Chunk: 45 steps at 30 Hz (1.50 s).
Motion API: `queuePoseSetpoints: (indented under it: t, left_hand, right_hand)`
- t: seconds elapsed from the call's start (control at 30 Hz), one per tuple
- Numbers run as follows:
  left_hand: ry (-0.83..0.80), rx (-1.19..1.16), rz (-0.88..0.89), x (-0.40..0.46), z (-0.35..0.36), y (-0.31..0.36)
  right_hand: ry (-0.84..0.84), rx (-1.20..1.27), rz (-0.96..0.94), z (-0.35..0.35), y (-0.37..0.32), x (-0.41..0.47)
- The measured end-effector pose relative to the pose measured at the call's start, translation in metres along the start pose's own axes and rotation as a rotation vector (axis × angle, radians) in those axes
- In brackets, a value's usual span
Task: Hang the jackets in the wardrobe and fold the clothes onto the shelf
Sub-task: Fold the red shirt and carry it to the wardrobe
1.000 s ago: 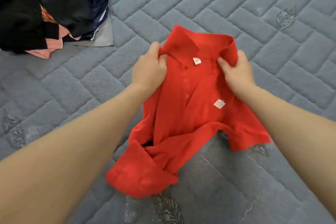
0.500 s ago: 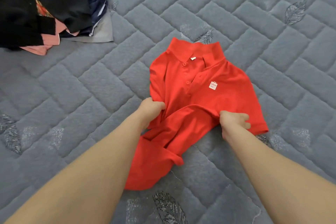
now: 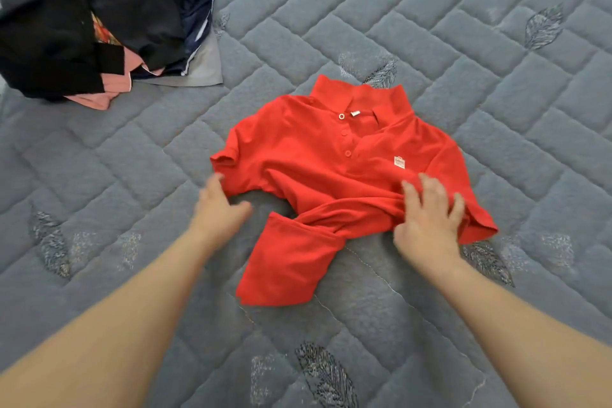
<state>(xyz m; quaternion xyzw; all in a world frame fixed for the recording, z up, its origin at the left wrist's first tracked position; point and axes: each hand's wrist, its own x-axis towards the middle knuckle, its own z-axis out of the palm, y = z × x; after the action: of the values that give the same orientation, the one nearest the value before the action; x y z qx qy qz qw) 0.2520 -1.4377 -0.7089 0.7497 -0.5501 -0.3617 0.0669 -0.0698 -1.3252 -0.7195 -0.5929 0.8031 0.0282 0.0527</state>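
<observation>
The red short-sleeved polo shirt of soft knit cotton [image 3: 331, 172] lies front up at the centre of the frame on the grey quilted bed cover with its brick pattern and stitched leaves [image 3: 496, 60]. Its collar points toward the top of the frame, and its lower part is twisted and bunched into a loose tail that trails toward the bottom centre.

My left hand [image 3: 218, 209] hovers open and empty just beside the shirt's left sleeve, fingers loose, near the cloth but not gripping it. My right hand [image 3: 427, 219] lies spread on the crumpled waist fold at the right, fingers splayed and pressing down, not pinching anything that I can make out.

I judge this shirt light and limp, with no stiffness except a little in the collar and the button placket. It will not hold a shape by itself and will sag wherever I lift it by one point. The knit should drag on the fuzzy cover and not slide, so pulling flat across the bed may bunch it further. I think the best hold is at the hem corners of the twisted tail, lifting to shake out the twist, then at both shoulders beside the collar for the fold.

The pile of dark jackets and pink and grey clothes [image 3: 99, 16] waits in the upper left corner, well apart from the shirt.
</observation>
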Motion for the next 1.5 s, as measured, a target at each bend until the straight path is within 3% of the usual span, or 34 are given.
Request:
queuePoseSetpoints:
  t: [0.07,0.13,0.17,0.23,0.3,0.33,0.4,0.43,0.47,0.53,0.57,0.63,0.67,0.73,0.77,0.83,0.87,0.97,1.1,1.2,1.3,1.43,1.5]
  left_hand:
    - [-0.228,0.184,-0.086,-0.027,0.037,-0.015]
    - [-0.260,0.358,-0.094,-0.048,0.063,-0.022]
    - [-0.268,0.337,-0.106,-0.056,0.068,-0.021]
    - [-0.252,0.080,-0.090,-0.063,0.068,-0.017]
    - [-0.095,-0.112,0.040,-0.068,0.052,-0.013]
    - [0.066,-0.035,0.221,-0.074,0.041,-0.009]
    - [0.311,0.259,0.755,-0.092,0.023,-0.002]
    - [0.258,0.377,1.052,-0.105,0.018,-0.001]
    - [0.085,0.491,1.292,-0.120,0.016,-0.002]
    - [-0.303,0.714,1.546,-0.152,0.015,-0.010]
    - [-0.408,0.779,1.584,-0.165,0.017,-0.018]
    - [-0.339,0.730,1.501,-0.175,0.021,-0.032]
    - [-0.215,0.611,1.338,-0.174,0.025,-0.034]
    - [0.068,0.358,0.819,-0.163,0.035,-0.031]
    - [0.103,0.234,0.522,-0.155,0.039,-0.029]
    - [-0.065,-0.040,0.000,-0.141,0.053,-0.029]
    - [-0.193,-0.064,-0.147,-0.137,0.062,-0.031]
    - [-0.370,0.112,-0.133,-0.138,0.085,-0.035]
    - [-0.575,-0.251,-0.108,-0.154,0.080,-0.025]
    - [-0.575,-0.423,-0.137,-0.159,0.061,-0.022]
    - [-0.540,-0.477,-0.294,-0.165,0.046,-0.029]
    - [-0.531,-0.394,-0.318,-0.168,0.032,-0.042]
    - [-0.457,-0.589,-0.338,-0.166,0.030,-0.044]
  right_hand:
    - [-0.106,-0.030,-0.214,0.008,-0.026,-0.008]
    - [-0.240,0.024,-0.290,0.015,-0.047,-0.006]
    - [-0.308,0.094,-0.257,0.016,-0.055,-0.001]
    - [-0.377,0.239,-0.160,0.013,-0.060,0.012]
    - [-0.418,0.271,-0.208,0.008,-0.057,0.018]
    - [-0.434,0.277,-0.250,0.006,-0.054,0.017]
    - [-0.424,0.301,-0.284,-0.003,-0.044,0.010]
    - [-0.387,0.308,-0.297,-0.008,-0.037,0.004]
    - [-0.351,0.292,-0.325,-0.013,-0.027,-0.004]
    - [-0.381,0.124,-0.418,-0.019,0.000,-0.023]
    - [-0.447,-0.014,-0.459,-0.020,0.013,-0.033]
    - [-0.617,-0.213,-0.461,-0.014,0.033,-0.057]
    - [-0.664,-0.237,-0.426,-0.010,0.039,-0.069]
    - [-0.644,-0.114,-0.257,-0.002,0.038,-0.087]
    - [-0.576,0.049,-0.088,0.003,0.031,-0.092]
    - [-0.407,0.476,0.370,0.009,0.008,-0.098]
    - [-0.348,0.653,0.588,0.012,-0.005,-0.099]
    - [-0.384,0.779,0.985,0.026,-0.031,-0.108]
    - [-0.429,0.705,1.108,0.034,-0.036,-0.114]
    - [-0.395,0.916,1.243,0.033,-0.027,-0.110]
    - [-0.484,0.898,1.096,0.031,-0.023,-0.115]
    - [-0.394,1.248,0.880,0.021,-0.030,-0.128]
    - [-0.379,1.254,0.700,0.016,-0.031,-0.134]
